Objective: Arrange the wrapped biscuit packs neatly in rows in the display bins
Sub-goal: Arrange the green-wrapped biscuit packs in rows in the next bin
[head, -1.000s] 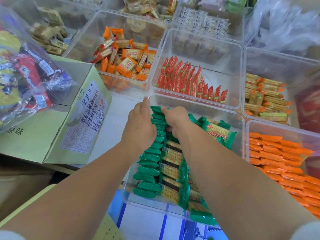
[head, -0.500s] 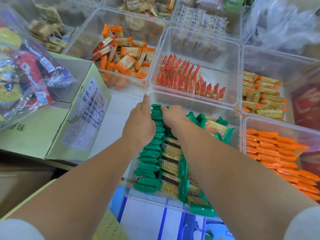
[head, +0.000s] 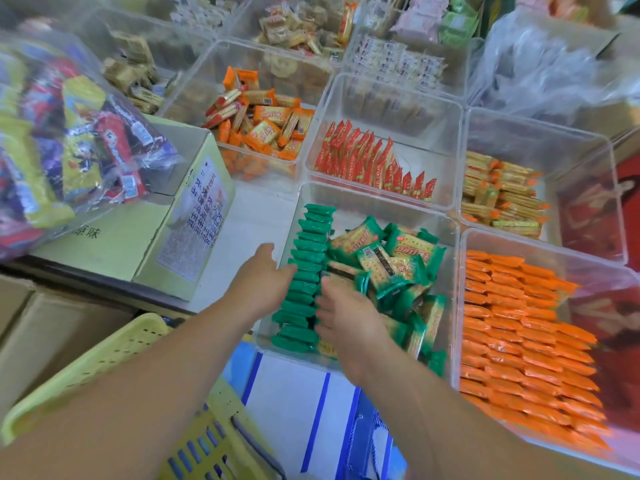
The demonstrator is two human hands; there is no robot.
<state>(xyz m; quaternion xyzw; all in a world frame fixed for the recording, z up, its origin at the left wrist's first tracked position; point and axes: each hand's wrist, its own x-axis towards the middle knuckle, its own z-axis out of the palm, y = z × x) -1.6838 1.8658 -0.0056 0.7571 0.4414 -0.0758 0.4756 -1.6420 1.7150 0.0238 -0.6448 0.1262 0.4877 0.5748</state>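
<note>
A clear display bin (head: 377, 199) in front of me holds green wrapped biscuit packs. Along its left wall, a neat row of green packs (head: 309, 244) stands on edge. To the right of that row, loose green packs (head: 391, 263) lie in a jumbled pile. My left hand (head: 261, 284) presses its fingers against the left side of the row, near its middle. On the right side of the row, my right hand (head: 346, 315) rests with its fingers bent down against the packs, partly covering the pile's near end.
Neighbouring clear bins hold rows of orange packs (head: 519, 327), red packs (head: 374, 161), yellow-orange packs (head: 502, 192) and loose orange packs (head: 263, 123). A cardboard box (head: 138, 233) with a bag of snacks (head: 69, 126) stands left. A yellow basket (head: 138, 368) sits near me.
Both hands have slid from the far end of the green row back toward me, to its middle and near part. The loose pile on the right now shows.
</note>
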